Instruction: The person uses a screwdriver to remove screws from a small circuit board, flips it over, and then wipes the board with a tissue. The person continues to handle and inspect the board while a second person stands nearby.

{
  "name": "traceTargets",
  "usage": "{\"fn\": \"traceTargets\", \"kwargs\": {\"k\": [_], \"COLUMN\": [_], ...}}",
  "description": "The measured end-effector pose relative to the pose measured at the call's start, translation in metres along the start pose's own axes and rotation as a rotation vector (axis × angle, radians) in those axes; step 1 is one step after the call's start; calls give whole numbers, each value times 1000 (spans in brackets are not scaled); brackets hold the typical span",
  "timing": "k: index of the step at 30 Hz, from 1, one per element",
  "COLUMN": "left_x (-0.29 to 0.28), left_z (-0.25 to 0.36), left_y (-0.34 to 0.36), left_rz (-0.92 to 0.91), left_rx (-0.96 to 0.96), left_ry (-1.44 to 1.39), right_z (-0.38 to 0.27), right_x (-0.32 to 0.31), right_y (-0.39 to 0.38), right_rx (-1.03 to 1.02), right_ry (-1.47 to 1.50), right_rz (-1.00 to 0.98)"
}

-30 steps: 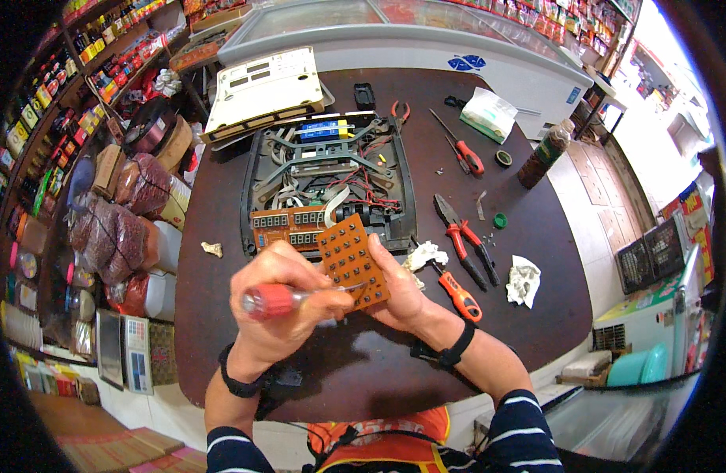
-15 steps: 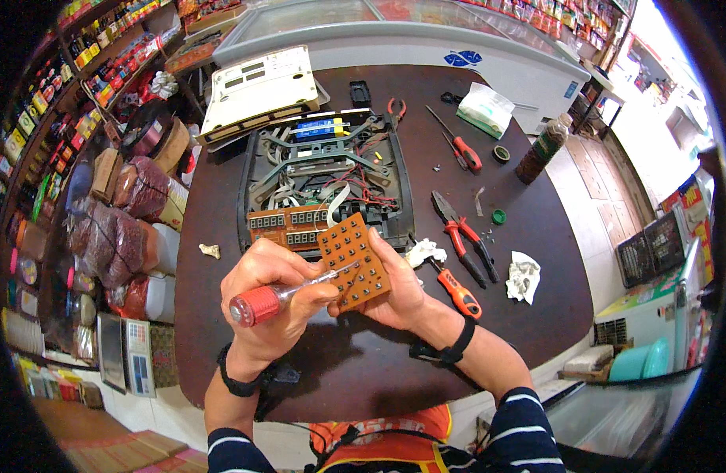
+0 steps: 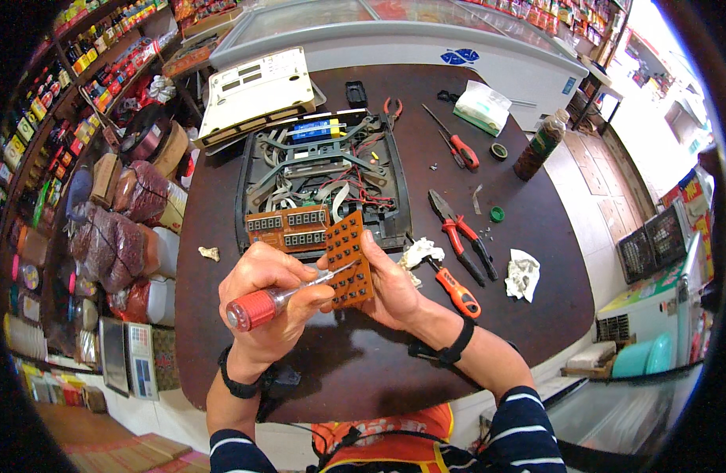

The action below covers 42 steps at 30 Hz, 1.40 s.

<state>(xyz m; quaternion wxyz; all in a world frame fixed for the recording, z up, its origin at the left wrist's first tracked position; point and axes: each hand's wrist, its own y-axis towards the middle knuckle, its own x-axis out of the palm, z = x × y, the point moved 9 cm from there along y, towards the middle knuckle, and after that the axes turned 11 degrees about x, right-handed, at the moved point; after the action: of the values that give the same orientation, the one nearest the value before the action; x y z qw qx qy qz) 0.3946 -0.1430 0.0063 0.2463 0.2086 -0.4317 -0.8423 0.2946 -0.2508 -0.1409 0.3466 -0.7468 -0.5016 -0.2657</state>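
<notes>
My left hand (image 3: 262, 282) is closed round a screwdriver (image 3: 252, 310) with a red, clear-necked handle. Its shaft reaches right, and the tip lies against or just over an orange-brown keypad circuit board (image 3: 349, 244) studded with small black push-buttons. The board is held up at a slant by my right hand (image 3: 394, 290), thumb along its right edge and the other fingers mostly hidden behind. Just beyond both hands sits an opened scale base (image 3: 323, 169) with wires, a metal frame and a blue battery-like block; a display board (image 3: 288, 225) with digit segments rests at its near edge.
Right of the base lie red-handled pliers (image 3: 461, 236), an orange-handled screwdriver (image 3: 457, 292), crumpled tissue (image 3: 522, 276), a red screwdriver (image 3: 464, 152) and a green cap (image 3: 498, 214). A bottle (image 3: 541, 146) stands at the table's right edge. A cream scale cover (image 3: 256, 94) leans at the back left.
The keypad board has turned in my right hand, so its face looks narrower and its edges more upright. The screwdriver has shifted only slightly, with its tip still by the board.
</notes>
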Motion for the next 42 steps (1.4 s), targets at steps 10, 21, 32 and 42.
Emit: {"fn": "traceTargets", "kwargs": {"k": [10, 21, 32, 42], "left_x": [-12, -18, -8, -32], "left_z": [0, -1, 6, -32], "left_y": [4, 11, 19, 10], "left_rz": [57, 38, -119, 4], "left_rx": [-89, -79, 48, -273], "left_ry": [-88, 53, 191, -7], "right_z": [-4, -9, -2, -33], "right_x": [14, 20, 8, -20], "right_y": [-2, 4, 7, 2], "right_rx": [32, 106, 176, 177], "right_ry": [66, 378, 517, 9], "right_rz": [-143, -371, -350, -222]}}
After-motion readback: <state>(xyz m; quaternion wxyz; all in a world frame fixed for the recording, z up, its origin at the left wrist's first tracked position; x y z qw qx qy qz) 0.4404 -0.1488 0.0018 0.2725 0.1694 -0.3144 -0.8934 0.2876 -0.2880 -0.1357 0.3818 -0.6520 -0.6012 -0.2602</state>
